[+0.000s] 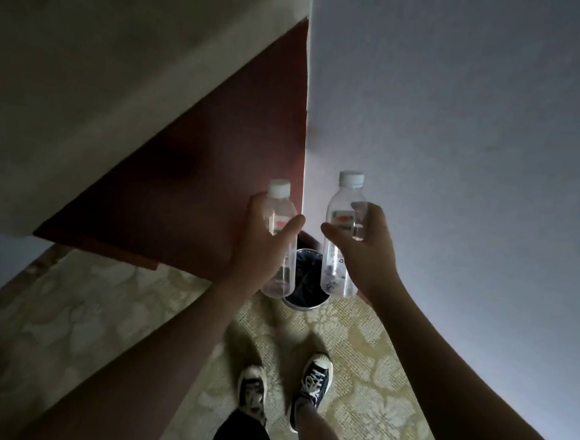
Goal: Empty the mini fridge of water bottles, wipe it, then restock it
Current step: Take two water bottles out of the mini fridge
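Note:
I hold two clear water bottles with white caps, both upright in front of me. My left hand (264, 242) is wrapped around the left bottle (279, 215), just over the edge of a dark red-brown cabinet top (194, 192). My right hand (365, 249) grips the right bottle (342, 223), which has a small red-and-white label and is seen against the pale wall. No mini fridge is in sight in this dim view.
A round metal bin with a dark liner (307, 277) stands on the floor below and between the two bottles. A pale wall (459, 128) fills the right side. My sneakers (311, 386) stand on patterned beige carpet (86, 319).

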### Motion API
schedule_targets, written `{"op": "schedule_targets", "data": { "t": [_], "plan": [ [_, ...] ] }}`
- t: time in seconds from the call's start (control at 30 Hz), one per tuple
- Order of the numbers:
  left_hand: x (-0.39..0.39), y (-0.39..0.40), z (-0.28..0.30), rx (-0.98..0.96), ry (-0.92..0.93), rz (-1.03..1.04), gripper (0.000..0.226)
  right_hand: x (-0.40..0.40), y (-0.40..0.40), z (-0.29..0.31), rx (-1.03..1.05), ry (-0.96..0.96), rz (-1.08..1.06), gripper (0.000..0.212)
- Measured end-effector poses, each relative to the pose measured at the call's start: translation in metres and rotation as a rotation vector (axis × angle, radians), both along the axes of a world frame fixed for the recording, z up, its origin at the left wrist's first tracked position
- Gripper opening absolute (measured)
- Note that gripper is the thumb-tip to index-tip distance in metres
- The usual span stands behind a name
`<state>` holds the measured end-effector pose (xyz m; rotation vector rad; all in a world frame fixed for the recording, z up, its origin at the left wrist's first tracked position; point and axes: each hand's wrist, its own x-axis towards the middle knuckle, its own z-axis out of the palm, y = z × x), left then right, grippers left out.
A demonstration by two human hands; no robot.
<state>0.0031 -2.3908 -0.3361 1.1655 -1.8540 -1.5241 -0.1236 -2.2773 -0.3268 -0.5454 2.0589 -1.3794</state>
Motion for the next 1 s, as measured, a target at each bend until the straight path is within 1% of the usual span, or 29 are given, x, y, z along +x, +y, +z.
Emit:
{"op": "schedule_targets", "data": {
  "t": [0.13,0.33,0.4,0.53,0.6,0.63,0.7,0.73,0.77,0.83,0.9,1.0],
  "plan": [
    [-0.008,-0.015,-0.111,0.06,-0.073,-0.006,0.032,-0.004,-0.01,-0.114,0.162,-0.095,-0.003,0.056],
    [-0.027,-0.023,-0.29,0.13,-0.183,-0.044,0.024,0.004,-0.006,-0.293,0.342,-0.224,-0.094,0.044],
    [-0.034,-0.025,-0.349,0.173,-0.211,-0.03,0.026,0.004,-0.012,-0.348,0.393,-0.278,-0.115,0.041],
    [-0.047,-0.02,-0.454,0.216,-0.249,-0.048,0.033,-0.002,-0.024,-0.441,0.44,-0.308,-0.147,0.044],
    [-0.049,-0.018,-0.491,0.244,-0.28,-0.053,0.039,-0.004,-0.03,-0.473,0.415,-0.347,-0.185,0.05],
    [-0.05,-0.018,-0.505,0.274,-0.301,-0.052,0.046,-0.005,-0.032,-0.484,0.406,-0.367,-0.197,0.057],
    [-0.049,-0.017,-0.519,0.314,-0.349,-0.046,0.065,-0.005,-0.033,-0.496,0.418,-0.389,-0.198,0.077],
    [-0.046,-0.017,-0.519,0.327,-0.354,-0.039,0.069,-0.005,-0.031,-0.497,0.437,-0.391,-0.201,0.083],
    [-0.044,-0.016,-0.516,0.332,-0.346,-0.03,0.067,-0.004,-0.029,-0.495,0.447,-0.392,-0.211,0.085],
    [-0.04,-0.014,-0.495,0.332,-0.318,-0.015,0.054,-0.001,-0.022,-0.479,0.443,-0.409,-0.239,0.081],
    [-0.04,-0.014,-0.461,0.321,-0.291,-0.013,0.041,0.0,-0.014,-0.45,0.441,-0.41,-0.254,0.074],
    [-0.053,-0.019,-0.38,0.231,-0.237,-0.06,0.031,-0.008,-0.006,-0.376,0.39,-0.336,-0.281,0.065]
  ]
}}
